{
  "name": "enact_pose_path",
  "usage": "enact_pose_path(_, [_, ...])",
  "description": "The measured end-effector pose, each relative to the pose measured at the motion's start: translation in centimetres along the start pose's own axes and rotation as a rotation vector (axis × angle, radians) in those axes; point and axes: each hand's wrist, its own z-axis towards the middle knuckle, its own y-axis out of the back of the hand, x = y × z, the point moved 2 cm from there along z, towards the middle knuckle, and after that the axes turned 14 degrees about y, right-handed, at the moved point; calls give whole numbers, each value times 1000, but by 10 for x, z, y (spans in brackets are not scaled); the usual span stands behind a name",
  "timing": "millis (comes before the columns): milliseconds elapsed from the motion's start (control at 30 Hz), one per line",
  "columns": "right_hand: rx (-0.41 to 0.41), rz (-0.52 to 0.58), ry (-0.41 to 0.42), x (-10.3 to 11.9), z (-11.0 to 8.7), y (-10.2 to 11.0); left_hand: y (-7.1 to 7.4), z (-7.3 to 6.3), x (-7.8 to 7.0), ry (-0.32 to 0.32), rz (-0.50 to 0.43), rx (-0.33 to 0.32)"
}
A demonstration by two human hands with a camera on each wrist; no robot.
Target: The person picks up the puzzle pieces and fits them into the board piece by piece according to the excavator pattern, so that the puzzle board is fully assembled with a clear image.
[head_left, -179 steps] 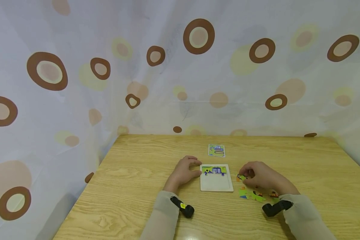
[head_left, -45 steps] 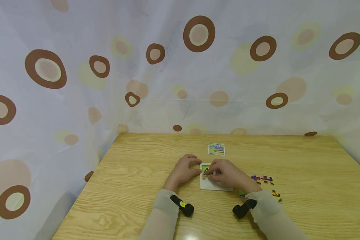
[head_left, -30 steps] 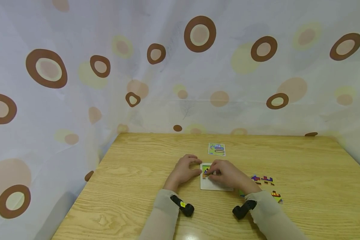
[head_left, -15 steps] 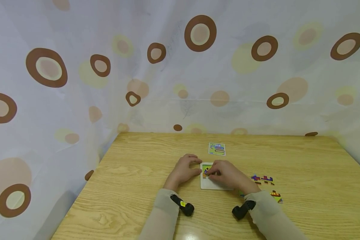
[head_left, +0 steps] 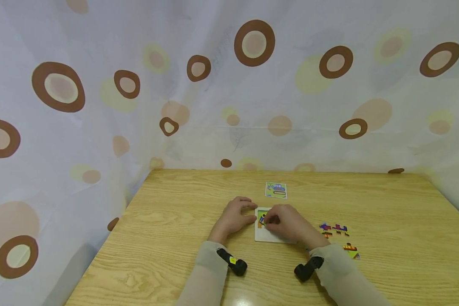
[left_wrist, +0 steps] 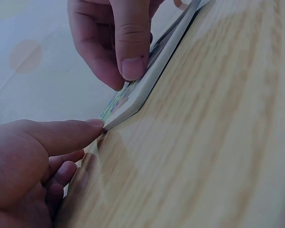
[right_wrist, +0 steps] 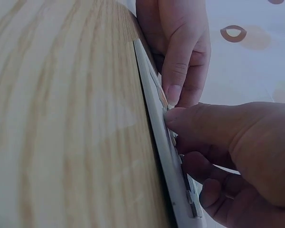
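Observation:
A white puzzle tray [head_left: 275, 239] lies on the table between both hands, its top part filled with coloured pieces. My left hand [head_left: 235, 217] rests at the tray's left side; in the left wrist view its straight thumb [left_wrist: 73, 135] touches the tray's corner. My right hand [head_left: 288, 222] reaches over the tray and covers much of it. With thumb and forefinger it pinches a jigsaw piece [head_left: 262, 222], green and purple with some orange, low at the left inside the tray. In the right wrist view, the right thumb [right_wrist: 199, 121] is right at the tray's rim.
Several loose jigsaw pieces [head_left: 341, 230] lie to the right of the tray, some close to the right forearm. A picture card [head_left: 276, 190] of a digger lies behind the tray. A patterned curtain [head_left: 310, 110] hangs behind the wooden table [head_left: 157, 255].
Six seconds ago the right hand was at the loose pieces; it has since moved left over the tray with a piece. In the last second it has barely shifted. The left hand stays put.

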Motion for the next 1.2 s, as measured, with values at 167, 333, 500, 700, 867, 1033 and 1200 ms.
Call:
enact_pose_path(167, [-12, -2, -23, 1, 0, 0, 0, -2, -1, -29, 9, -20])
enact_pose_path(333, [6, -4, -26, 0, -1, 0, -1, -2, 0, -29, 8, -19])
enact_pose_path(500, [19, 31, -38, 1, 0, 4, -1, 2, 2, -3, -4, -5])
enact_pose_path(700, [32, 44, -32, 1, 1, 11, 1, 5, 3, -5, 5, -9])
enact_pose_path(867, [44, 41, -15, 0, -1, 14, -1, 6, 1, -13, 9, -2])
enact_pose_path(1033, [39, 41, 17, 3, -3, 18, -2, 5, 0, -5, 18, 4])
enact_pose_path(1200, [33, 42, 28, 7, -8, 26, -3, 4, 2, 2, 24, -3])
